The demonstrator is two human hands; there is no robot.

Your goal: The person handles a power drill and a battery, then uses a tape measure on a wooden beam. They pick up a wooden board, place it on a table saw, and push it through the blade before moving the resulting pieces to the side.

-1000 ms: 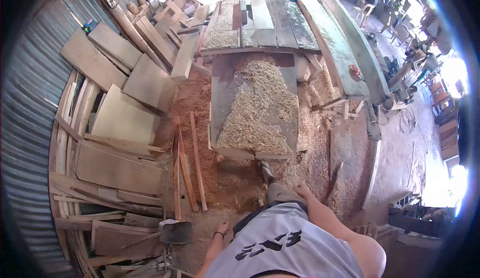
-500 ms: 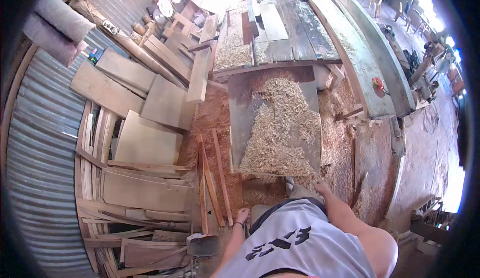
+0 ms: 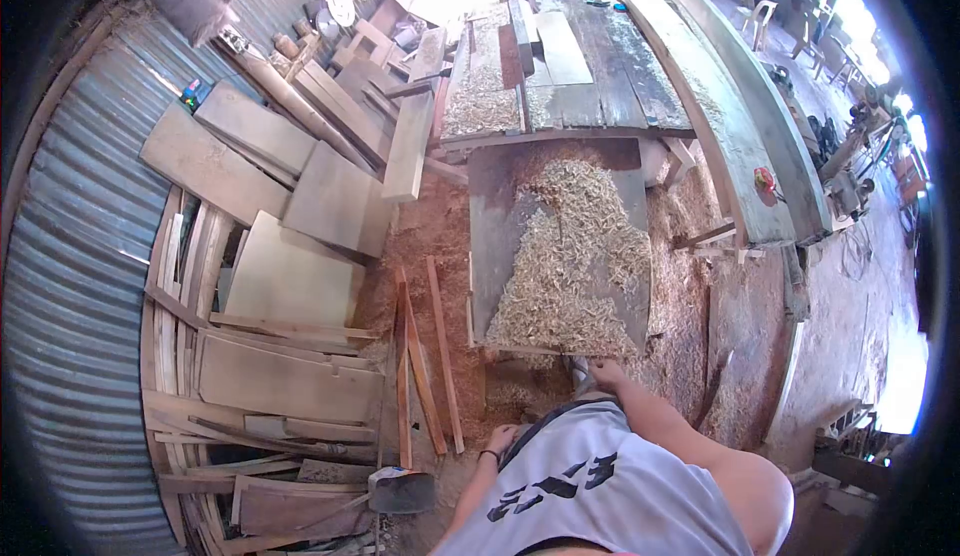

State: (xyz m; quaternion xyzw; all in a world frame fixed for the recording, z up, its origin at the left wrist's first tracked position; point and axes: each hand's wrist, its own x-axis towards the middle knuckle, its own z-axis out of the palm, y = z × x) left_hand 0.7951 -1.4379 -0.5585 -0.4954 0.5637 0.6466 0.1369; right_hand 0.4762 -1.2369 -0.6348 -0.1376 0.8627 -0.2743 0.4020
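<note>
A broad board [image 3: 493, 226] lies low in front of me, with a heap of curly wood shavings [image 3: 575, 266] across its middle and right side. Right at its near edge is my right hand [image 3: 605, 372], close to my leg, its fingers small and partly hidden. My left hand [image 3: 499, 440] hangs against the side of my dark shorts, with a dark band at the wrist; I cannot tell how its fingers are set. Just left of it, thin reddish wood strips [image 3: 446, 356] lean over the shaving-covered ground.
Behind the board stands a plank-topped workbench [image 3: 600, 76] strewn with shavings. Long thick planks [image 3: 740, 181] run along the right, one bearing a small red object [image 3: 764, 179]. Stacked boards [image 3: 295, 276] line the corrugated metal wall [image 3: 80, 286] on the left. A dustpan-like scoop [image 3: 400, 491] lies near my left side.
My right hand has come inward to the board's near edge. My left hand has moved right, against my shorts. The whole view has shifted slightly.
</note>
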